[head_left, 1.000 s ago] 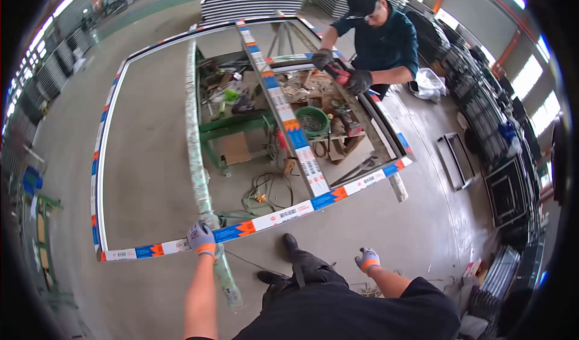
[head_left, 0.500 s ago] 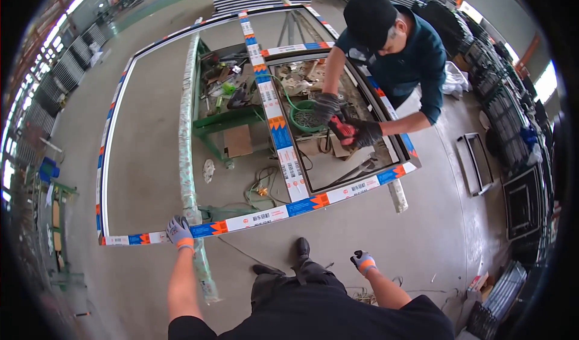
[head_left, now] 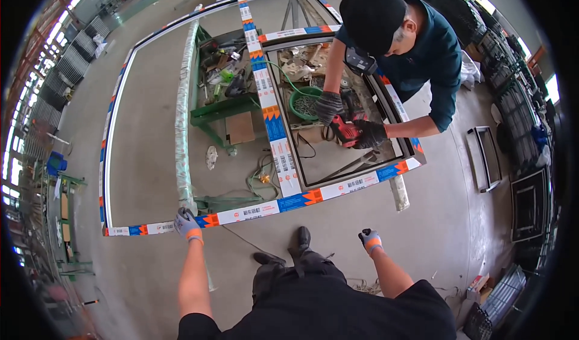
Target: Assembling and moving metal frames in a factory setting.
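My left hand (head_left: 187, 221), in a grey glove with an orange cuff, is closed around the near bar of a large window frame (head_left: 253, 212) wrapped in blue, white and orange film. The hand sits where a wrapped support beam (head_left: 183, 117) passes under that bar. My right hand (head_left: 370, 240), gloved alike, hangs in the air right of my legs with fingers curled in; whether it holds anything is hidden. Across the frame a co-worker in dark gloves holds a red power tool (head_left: 345, 132) over the right-hand, black-edged pane opening.
Below the frame stands a green workbench (head_left: 226, 115) with loose tools and a green bowl (head_left: 305, 103) of small metal parts. A cable (head_left: 263, 177) lies on the floor under it. A small black frame (head_left: 484, 159) lies at right; racks of profiles line the right side.
My left hand has slid a little to the right along the near bar, over the beam's end. My right hand has risen slightly. The co-worker leans further over, still holding the tool.
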`<state>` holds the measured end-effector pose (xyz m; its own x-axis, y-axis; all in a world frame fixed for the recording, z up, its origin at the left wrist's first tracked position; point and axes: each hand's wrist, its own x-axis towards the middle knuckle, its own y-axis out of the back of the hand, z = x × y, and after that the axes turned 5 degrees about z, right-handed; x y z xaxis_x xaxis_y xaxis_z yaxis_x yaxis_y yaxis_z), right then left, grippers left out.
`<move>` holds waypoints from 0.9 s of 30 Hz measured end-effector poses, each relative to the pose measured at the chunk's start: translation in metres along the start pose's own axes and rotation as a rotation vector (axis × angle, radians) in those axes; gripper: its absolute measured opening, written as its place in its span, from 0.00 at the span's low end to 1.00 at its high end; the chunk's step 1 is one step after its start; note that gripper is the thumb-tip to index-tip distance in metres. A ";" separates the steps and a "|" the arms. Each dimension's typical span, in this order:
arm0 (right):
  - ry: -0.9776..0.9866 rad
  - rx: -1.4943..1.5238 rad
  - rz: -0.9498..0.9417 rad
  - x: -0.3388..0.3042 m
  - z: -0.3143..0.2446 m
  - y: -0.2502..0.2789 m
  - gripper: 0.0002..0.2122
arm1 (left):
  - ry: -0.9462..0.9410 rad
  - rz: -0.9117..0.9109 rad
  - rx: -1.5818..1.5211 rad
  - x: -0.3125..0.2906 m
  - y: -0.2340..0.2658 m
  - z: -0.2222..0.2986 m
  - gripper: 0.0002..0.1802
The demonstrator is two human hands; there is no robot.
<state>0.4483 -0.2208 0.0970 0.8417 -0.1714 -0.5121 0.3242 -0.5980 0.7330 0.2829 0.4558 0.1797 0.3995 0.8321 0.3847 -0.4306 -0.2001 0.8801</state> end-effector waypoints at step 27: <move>0.779 -0.220 0.071 -0.030 -0.276 0.005 0.13 | 0.154 0.038 0.216 0.004 -0.033 0.008 0.17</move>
<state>0.5443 -0.0027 0.2394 0.8959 0.4399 -0.0616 0.2679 -0.4246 0.8648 0.3047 0.4613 0.1546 0.2515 0.8875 0.3861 -0.2536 -0.3246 0.9112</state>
